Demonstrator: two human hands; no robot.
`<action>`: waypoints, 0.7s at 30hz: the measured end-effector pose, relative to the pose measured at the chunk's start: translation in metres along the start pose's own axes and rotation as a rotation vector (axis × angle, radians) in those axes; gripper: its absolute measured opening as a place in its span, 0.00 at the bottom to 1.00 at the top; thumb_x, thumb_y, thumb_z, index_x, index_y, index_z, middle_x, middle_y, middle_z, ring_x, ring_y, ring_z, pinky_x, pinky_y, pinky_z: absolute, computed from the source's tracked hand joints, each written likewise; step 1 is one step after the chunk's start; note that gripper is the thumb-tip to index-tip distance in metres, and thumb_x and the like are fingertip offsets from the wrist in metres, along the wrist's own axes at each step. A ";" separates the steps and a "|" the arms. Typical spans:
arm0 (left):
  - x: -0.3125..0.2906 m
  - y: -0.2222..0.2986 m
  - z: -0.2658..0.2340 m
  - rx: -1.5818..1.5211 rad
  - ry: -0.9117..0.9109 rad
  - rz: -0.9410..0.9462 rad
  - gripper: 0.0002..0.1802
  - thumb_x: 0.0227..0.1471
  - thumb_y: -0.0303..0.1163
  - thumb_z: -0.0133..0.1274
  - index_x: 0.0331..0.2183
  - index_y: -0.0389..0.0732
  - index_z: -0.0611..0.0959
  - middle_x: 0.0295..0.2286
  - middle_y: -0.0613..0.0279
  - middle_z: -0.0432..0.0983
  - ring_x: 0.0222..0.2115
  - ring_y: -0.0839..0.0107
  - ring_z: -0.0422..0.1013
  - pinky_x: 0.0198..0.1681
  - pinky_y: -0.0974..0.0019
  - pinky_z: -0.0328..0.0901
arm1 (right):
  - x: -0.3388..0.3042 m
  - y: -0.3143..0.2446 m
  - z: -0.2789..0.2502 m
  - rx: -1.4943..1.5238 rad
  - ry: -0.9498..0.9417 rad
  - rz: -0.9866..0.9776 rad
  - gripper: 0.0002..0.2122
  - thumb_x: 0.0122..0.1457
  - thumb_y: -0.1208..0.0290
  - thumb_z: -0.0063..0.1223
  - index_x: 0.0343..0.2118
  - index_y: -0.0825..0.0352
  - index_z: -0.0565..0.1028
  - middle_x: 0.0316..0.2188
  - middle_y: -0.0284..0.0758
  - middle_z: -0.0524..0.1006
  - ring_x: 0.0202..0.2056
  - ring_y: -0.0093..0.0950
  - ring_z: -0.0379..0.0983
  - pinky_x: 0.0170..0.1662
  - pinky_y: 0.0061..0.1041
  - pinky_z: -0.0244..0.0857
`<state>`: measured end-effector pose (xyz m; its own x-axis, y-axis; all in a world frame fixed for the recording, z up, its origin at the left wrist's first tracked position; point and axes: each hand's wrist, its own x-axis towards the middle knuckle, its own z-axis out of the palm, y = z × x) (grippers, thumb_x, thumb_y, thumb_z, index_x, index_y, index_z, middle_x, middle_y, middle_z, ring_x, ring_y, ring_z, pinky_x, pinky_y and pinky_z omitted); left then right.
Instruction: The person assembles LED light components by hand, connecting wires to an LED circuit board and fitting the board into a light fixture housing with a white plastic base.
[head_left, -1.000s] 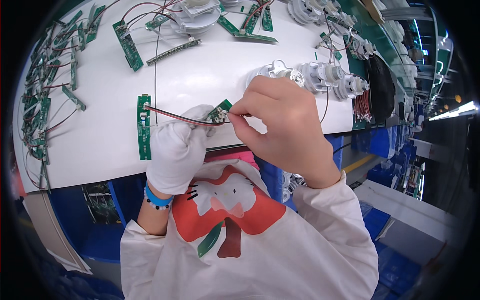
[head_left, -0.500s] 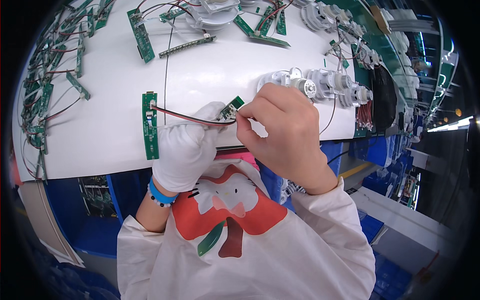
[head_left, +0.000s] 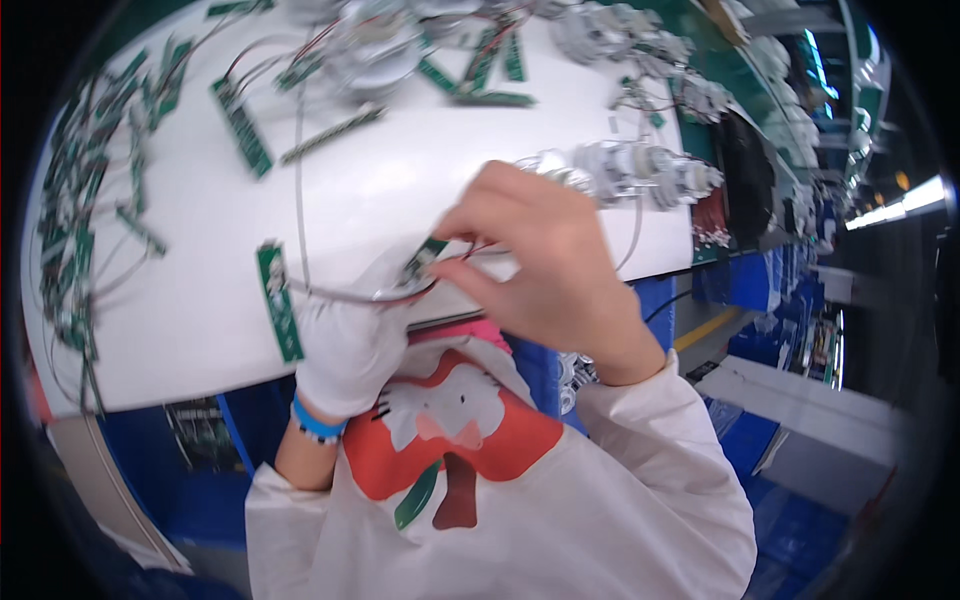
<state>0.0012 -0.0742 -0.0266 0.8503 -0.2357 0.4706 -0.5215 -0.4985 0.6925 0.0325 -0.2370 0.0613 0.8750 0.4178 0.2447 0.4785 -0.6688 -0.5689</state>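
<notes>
My left hand (head_left: 350, 350), in a white glove, is closed round the lower end of a small green circuit board (head_left: 427, 258). Bare, my right hand (head_left: 550, 260) pinches with thumb and fingertips at that board's edge. A red wire (head_left: 480, 246) runs between those fingers; blur hides its end. From the small board, a dark cable (head_left: 365, 296) crosses over the glove to a longer green circuit board (head_left: 279, 305), which lies beside my left hand at the table's near side.
White plastic motor assemblies (head_left: 640, 168) stand right of my hands, with a thin wire trailing down. A heap of wired green boards (head_left: 75, 230) covers the table's left end. More boards (head_left: 243, 130) and white round parts (head_left: 370, 55) lie farther back. Blue bins (head_left: 205, 470) sit below the table.
The view has shifted and blurred. My right fingers have spread round the small board's upper end, and a red wire now shows between them. The left hand keeps its hold.
</notes>
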 end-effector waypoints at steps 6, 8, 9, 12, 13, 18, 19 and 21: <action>-0.004 -0.001 -0.003 -0.013 0.008 0.037 0.19 0.34 0.18 0.54 0.36 0.36 0.77 0.26 0.56 0.75 0.28 0.59 0.72 0.38 0.61 0.63 | 0.005 0.012 0.000 0.049 -0.154 -0.028 0.10 0.37 0.75 0.59 0.25 0.67 0.73 0.24 0.34 0.70 0.26 0.34 0.67 0.26 0.29 0.60; 0.000 0.001 -0.004 0.059 0.011 0.086 0.19 0.33 0.18 0.54 0.35 0.36 0.77 0.25 0.57 0.75 0.26 0.61 0.72 0.35 0.62 0.64 | 0.005 0.011 -0.001 0.099 -0.185 -0.054 0.10 0.36 0.76 0.59 0.25 0.67 0.73 0.23 0.34 0.70 0.25 0.34 0.67 0.26 0.29 0.60; 0.002 0.003 -0.004 0.038 0.015 0.074 0.19 0.33 0.18 0.55 0.35 0.36 0.77 0.24 0.57 0.75 0.25 0.61 0.71 0.32 0.63 0.64 | 0.002 0.011 0.001 0.095 -0.175 -0.057 0.10 0.36 0.76 0.59 0.25 0.67 0.73 0.23 0.34 0.70 0.25 0.34 0.67 0.26 0.29 0.60; 0.003 0.002 0.001 -0.033 0.047 0.036 0.19 0.32 0.19 0.55 0.35 0.35 0.78 0.23 0.57 0.75 0.23 0.61 0.71 0.27 0.64 0.64 | -0.003 0.011 0.006 0.112 -0.075 -0.036 0.10 0.36 0.75 0.60 0.24 0.67 0.73 0.22 0.33 0.69 0.25 0.33 0.67 0.26 0.29 0.60; -0.001 0.001 0.002 -0.090 0.035 -0.003 0.19 0.33 0.19 0.55 0.35 0.35 0.77 0.25 0.56 0.75 0.25 0.61 0.72 0.29 0.65 0.65 | -0.004 0.011 0.003 0.101 -0.085 -0.048 0.12 0.35 0.74 0.61 0.26 0.66 0.73 0.23 0.33 0.69 0.25 0.33 0.67 0.26 0.28 0.61; -0.005 0.000 0.000 -0.226 -0.010 -0.208 0.17 0.38 0.18 0.48 0.36 0.35 0.76 0.30 0.56 0.75 0.32 0.60 0.72 0.39 0.62 0.63 | -0.004 0.009 -0.030 0.145 -0.040 -0.136 0.18 0.35 0.71 0.63 0.33 0.66 0.74 0.27 0.34 0.72 0.29 0.32 0.69 0.30 0.25 0.62; -0.005 -0.001 0.000 -0.207 -0.006 -0.202 0.17 0.38 0.18 0.48 0.36 0.35 0.76 0.30 0.56 0.75 0.32 0.60 0.72 0.39 0.62 0.63 | -0.005 0.014 -0.039 0.051 -0.001 -0.145 0.22 0.33 0.69 0.64 0.36 0.67 0.72 0.32 0.36 0.72 0.33 0.34 0.69 0.33 0.26 0.62; -0.002 0.000 0.001 -0.204 -0.005 -0.144 0.13 0.46 0.17 0.41 0.36 0.30 0.75 0.28 0.56 0.75 0.27 0.72 0.72 0.31 0.73 0.65 | -0.008 0.021 -0.050 -0.045 0.050 -0.152 0.27 0.32 0.68 0.65 0.40 0.68 0.71 0.36 0.38 0.72 0.37 0.35 0.68 0.36 0.26 0.63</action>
<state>0.0000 -0.0741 -0.0278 0.9167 -0.1788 0.3572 -0.3985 -0.3481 0.8485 0.0389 -0.2852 0.0868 0.7945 0.4856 0.3646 0.6072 -0.6278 -0.4870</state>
